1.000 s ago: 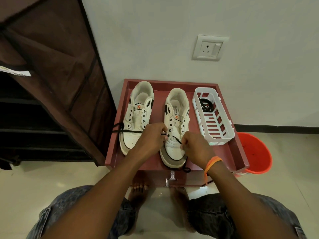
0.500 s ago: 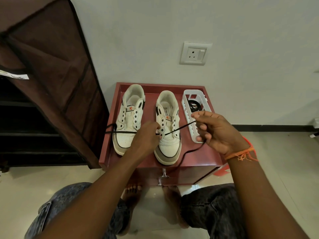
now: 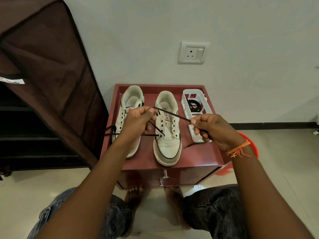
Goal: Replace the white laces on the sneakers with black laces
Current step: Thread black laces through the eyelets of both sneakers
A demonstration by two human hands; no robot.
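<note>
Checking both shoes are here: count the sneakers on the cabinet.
2. The left sneaker stands partly behind the left hand; the right sneaker stands beside it, next to the white basket.

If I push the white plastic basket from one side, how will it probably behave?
The white plastic basket looks thin and slotted, so it is probably light and would slide easily on the smooth red cabinet top. It holds only a coiled black lace, so little weight steadies it. Being low and long, it seems unlikely to tip.

Bare forearms, no sleeves. A frayed orange thread bracelet circles the right wrist. Dark faded denim jeans cover both legs; the feet are bare.
</note>
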